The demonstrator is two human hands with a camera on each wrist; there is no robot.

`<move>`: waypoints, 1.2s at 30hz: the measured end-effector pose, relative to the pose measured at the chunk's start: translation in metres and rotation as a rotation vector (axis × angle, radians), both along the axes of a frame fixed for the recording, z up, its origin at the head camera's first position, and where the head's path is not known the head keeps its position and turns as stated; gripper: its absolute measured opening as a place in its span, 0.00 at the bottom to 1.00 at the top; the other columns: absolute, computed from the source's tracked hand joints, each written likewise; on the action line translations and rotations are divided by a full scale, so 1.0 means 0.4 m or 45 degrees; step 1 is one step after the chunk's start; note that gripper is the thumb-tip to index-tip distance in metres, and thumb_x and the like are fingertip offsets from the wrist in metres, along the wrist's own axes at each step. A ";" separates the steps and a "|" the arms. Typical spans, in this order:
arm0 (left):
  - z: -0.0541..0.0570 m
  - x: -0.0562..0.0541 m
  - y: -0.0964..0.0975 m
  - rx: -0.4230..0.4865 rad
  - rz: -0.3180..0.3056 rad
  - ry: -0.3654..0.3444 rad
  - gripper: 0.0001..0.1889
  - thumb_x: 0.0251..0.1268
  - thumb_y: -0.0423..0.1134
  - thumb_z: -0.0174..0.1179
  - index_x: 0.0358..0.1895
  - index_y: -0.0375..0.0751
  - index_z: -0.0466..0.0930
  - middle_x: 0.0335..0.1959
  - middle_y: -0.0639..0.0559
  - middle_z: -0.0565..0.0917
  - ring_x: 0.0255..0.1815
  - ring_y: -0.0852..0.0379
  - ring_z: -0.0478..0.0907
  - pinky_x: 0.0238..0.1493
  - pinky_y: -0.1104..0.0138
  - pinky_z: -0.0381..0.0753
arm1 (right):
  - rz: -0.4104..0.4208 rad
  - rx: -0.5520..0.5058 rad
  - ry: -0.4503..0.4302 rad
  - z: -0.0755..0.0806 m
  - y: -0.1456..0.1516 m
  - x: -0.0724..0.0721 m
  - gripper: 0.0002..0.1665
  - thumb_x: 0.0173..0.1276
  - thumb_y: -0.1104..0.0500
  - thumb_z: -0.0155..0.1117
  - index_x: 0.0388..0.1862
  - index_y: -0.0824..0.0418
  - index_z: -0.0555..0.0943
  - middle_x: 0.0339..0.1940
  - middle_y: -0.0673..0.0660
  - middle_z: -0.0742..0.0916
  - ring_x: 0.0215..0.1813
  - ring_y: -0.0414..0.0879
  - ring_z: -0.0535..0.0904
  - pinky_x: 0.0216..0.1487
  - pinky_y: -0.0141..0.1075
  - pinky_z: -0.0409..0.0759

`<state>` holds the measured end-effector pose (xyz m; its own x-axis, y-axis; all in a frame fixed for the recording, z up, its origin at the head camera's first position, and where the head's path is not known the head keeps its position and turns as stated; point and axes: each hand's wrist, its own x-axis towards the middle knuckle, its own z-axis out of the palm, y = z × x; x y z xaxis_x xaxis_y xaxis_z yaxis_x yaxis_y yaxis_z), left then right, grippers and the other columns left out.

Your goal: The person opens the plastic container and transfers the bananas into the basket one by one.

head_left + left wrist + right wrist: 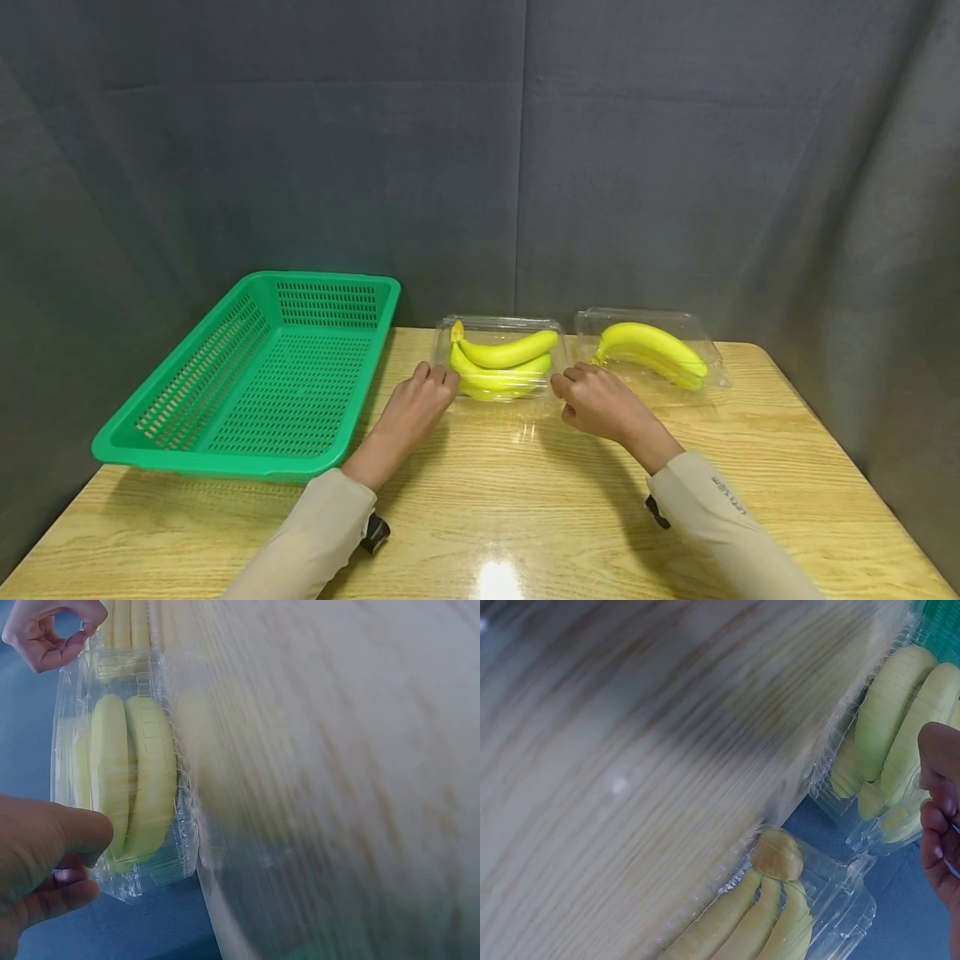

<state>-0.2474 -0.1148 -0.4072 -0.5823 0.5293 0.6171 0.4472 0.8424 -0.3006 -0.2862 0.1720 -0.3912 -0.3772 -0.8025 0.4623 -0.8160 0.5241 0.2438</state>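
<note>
A clear plastic clamshell container (501,322) with a bunch of yellow bananas (510,355) inside lies at the table's far edge. My left hand (414,407) pinches its left front corner, thumb and fingers curled at the clear rim. At the right front corner my right hand (604,405) pinches the plastic in the same way. Through the lid, the bananas (150,776) appear side by side in the left wrist view. Just right of my right hand lies a second clear container (637,315), also holding bananas (654,343), whose brown stem end (777,855) shows in the right wrist view.
A large green slotted basket (362,375) stands at the left of the wooden table (487,483), with nothing in it. A grey curtain (375,167) hangs behind the far edge and along the sides. The second container sits near the table's rounded far right corner.
</note>
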 end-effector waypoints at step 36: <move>-0.004 -0.006 0.007 -0.006 -0.033 0.080 0.08 0.55 0.19 0.60 0.28 0.32 0.74 0.23 0.42 0.79 0.23 0.51 0.73 0.14 0.69 0.73 | -0.040 -0.023 -0.014 0.000 -0.006 0.002 0.17 0.39 0.74 0.58 0.21 0.58 0.63 0.17 0.48 0.65 0.20 0.42 0.61 0.22 0.33 0.60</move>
